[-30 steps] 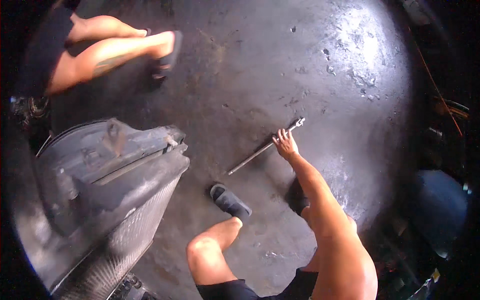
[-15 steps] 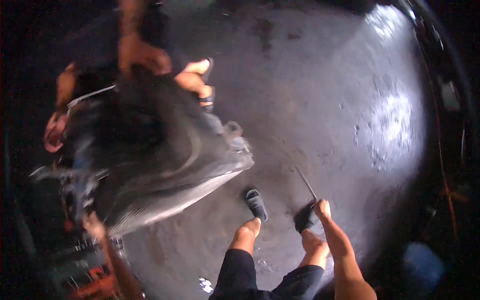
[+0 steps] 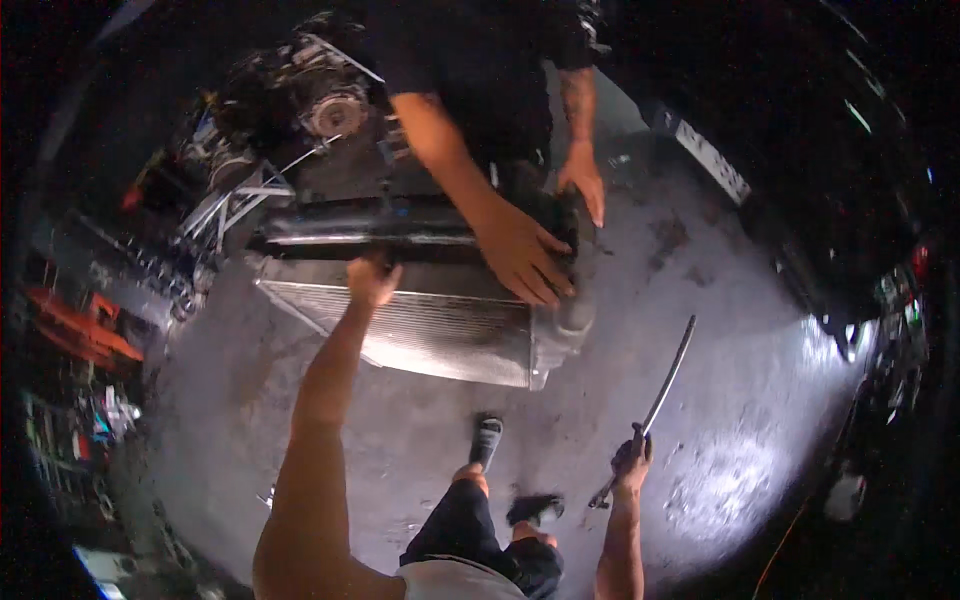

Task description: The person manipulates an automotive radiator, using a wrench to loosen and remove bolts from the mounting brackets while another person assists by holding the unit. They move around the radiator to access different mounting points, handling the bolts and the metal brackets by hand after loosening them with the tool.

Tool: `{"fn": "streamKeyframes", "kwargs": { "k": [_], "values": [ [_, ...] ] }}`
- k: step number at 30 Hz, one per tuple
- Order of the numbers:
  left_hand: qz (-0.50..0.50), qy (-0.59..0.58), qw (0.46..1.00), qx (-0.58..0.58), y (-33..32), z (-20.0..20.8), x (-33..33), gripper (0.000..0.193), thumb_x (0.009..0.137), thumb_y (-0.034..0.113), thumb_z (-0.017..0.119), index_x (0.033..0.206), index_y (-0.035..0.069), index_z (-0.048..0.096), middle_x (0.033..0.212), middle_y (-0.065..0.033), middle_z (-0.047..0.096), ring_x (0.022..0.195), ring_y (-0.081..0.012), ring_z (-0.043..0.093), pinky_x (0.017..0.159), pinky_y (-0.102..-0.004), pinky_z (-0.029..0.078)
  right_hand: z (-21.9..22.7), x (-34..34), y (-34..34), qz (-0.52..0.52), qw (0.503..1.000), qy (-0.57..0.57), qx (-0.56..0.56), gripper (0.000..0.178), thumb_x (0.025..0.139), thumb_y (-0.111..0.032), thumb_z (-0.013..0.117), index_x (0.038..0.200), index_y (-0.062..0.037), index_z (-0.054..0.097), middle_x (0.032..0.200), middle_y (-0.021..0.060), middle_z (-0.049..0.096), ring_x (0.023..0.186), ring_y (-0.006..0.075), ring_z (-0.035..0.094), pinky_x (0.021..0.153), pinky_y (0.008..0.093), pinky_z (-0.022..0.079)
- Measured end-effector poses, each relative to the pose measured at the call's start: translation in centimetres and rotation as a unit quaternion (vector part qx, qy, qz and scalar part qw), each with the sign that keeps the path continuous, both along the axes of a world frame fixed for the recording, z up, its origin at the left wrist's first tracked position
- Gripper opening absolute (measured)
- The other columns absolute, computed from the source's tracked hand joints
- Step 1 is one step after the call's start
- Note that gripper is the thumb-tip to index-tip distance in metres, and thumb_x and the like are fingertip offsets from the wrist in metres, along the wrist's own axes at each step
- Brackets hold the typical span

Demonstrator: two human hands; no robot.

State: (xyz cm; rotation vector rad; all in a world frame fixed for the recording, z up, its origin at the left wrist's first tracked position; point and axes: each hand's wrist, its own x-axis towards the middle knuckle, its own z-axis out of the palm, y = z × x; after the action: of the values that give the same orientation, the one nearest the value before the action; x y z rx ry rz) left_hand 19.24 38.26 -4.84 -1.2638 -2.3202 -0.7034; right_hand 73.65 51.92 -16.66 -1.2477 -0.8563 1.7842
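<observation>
A car radiator (image 3: 450,335) with a finned metal core and a dark upper side is held off the floor ahead of me. My left hand (image 3: 374,282) reaches forward and closes over its upper edge, the fingertips partly hidden in the dark gap. My right hand (image 3: 632,460) is wrapped around a long, thin metal bar (image 3: 672,378), low and to the right, apart from the radiator. The bar's long end points up and away; a short end shows below my fist. A co-worker's hand (image 3: 520,255) lies on the radiator's right part, and their other hand (image 3: 583,182) is at its far right corner.
Engine parts (image 3: 335,115) and a metal frame (image 3: 235,205) stand at the far left. Orange metal legs (image 3: 85,325) lie along the left side. A dark vehicle with a pale plate (image 3: 712,160) is at the right. My sandalled foot (image 3: 487,440) stands on the grey floor (image 3: 640,290).
My view has swung left, and the radiator now appears nearer the middle, more level. My left hand has shifted along it to its upper edge. The bar stays in my right hand.
</observation>
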Motion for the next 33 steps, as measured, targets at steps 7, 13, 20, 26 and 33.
{"fn": "streamKeyframes", "kwargs": {
  "k": [7, 13, 20, 26, 33],
  "values": [
    [0.028, -0.001, 0.999, -0.022, -0.3, 1.8, 0.7, 0.023, 0.073, 0.031, 0.065, 0.088, 0.013, 0.064, 0.078, -0.0106, 0.065, 0.071, -0.0326, 0.063, 0.065, -0.0451, 0.050, 7.4, -9.8, 2.3, 0.103, 0.993, 0.055, 0.025, 0.029, 0.094, -0.032, 0.049, 0.112, -0.0099, 0.054, 0.053, -0.0055, 0.033, 0.038, 0.0043, 0.029, 0.034, 0.0211, 0.022],
    [0.027, -0.030, 0.998, -0.049, -0.5, 1.6, 0.4, 0.023, 0.074, 0.029, 0.065, 0.089, 0.013, 0.064, 0.076, -0.0125, 0.065, 0.069, -0.0358, 0.062, 0.061, -0.0475, 0.050, 11.5, -12.0, 1.2, 0.119, 0.989, 0.091, -0.006, 0.027, 0.093, -0.030, 0.051, 0.111, -0.0093, 0.054, 0.053, -0.0063, 0.032, 0.040, 0.0041, 0.030, 0.036, 0.0208, 0.023],
    [0.033, 0.056, 0.998, 0.000, -0.5, 1.2, 1.3, 0.021, 0.072, 0.028, 0.066, 0.083, 0.010, 0.065, 0.074, -0.0122, 0.065, 0.066, -0.0333, 0.063, 0.059, -0.0443, 0.051, 12.7, -13.1, 1.4, 0.126, 0.980, 0.147, 0.037, 0.030, 0.095, -0.027, 0.047, 0.117, -0.0080, 0.052, 0.053, -0.0070, 0.032, 0.039, 0.0039, 0.028, 0.034, 0.0194, 0.023],
    [0.044, -0.024, 0.998, -0.032, -0.5, 2.7, 1.1, 0.021, 0.072, 0.028, 0.065, 0.081, 0.009, 0.063, 0.075, -0.0116, 0.063, 0.076, -0.0322, 0.063, 0.064, -0.0444, 0.051, 13.1, -12.1, 0.6, 0.148, 0.983, 0.106, 0.037, 0.033, 0.094, -0.031, 0.049, 0.118, -0.0081, 0.052, 0.053, -0.0060, 0.034, 0.038, 0.0035, 0.029, 0.033, 0.0198, 0.021],
    [0.057, 0.090, 0.994, 0.013, -1.7, 1.0, 0.9, 0.033, 0.073, 0.034, 0.065, 0.095, 0.010, 0.063, 0.098, -0.0139, 0.062, 0.102, -0.0409, 0.054, 0.075, -0.0497, 0.050, 12.6, -7.1, 0.3, 0.199, 0.978, 0.010, 0.060, 0.038, 0.091, -0.034, 0.055, 0.121, -0.0106, 0.051, 0.053, -0.0064, 0.034, 0.038, 0.0034, 0.030, 0.034, 0.0198, 0.023]
  ]
}}
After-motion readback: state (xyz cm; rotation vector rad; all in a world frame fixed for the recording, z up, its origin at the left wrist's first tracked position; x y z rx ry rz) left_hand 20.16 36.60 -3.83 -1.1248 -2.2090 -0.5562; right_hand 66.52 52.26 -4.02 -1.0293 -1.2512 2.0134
